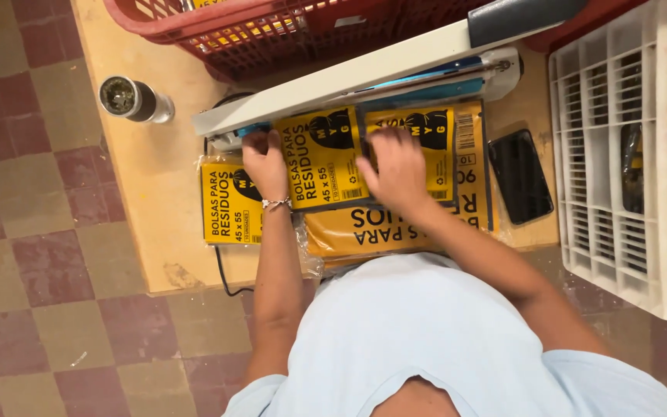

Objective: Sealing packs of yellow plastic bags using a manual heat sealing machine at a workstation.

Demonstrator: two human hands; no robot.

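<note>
**Both hands flat on yellow packets at the sealer bar**

Nearest the camera I see the person's pale blue shirt (426, 340), and both forearms reach up from it to the wooden table (156, 177).

Left hand (265, 164): bracelet at the wrist, fingers bent down onto the left edge of a yellow packet (320, 158) with black print. It looks like pressing rather than a closed grasp; I cannot tell whether any finger hooks under the edge.

Right hand (397, 171): spread palm-down, not clenched, lying across the seam between that packet and a second yellow packet (426, 143) just beside it on the right.

Both packets lie on a stack of larger yellow packs (395, 228) at the near table edge, their top ends right at the heat sealer (364, 73), a long white bar with a dark handle running on a slant.

Another small yellow packet (229, 202) lies apart, left of the left wrist. A black phone (520, 176) lies right of the stack.

Further left, a small metal canister (134, 99) lies on its side. On the right, a white plastic crate (619, 154) holds more yellow packets. At the far edge, a red basket (287, 31). Chequered tile floor (32, 255) lies to the left.
</note>
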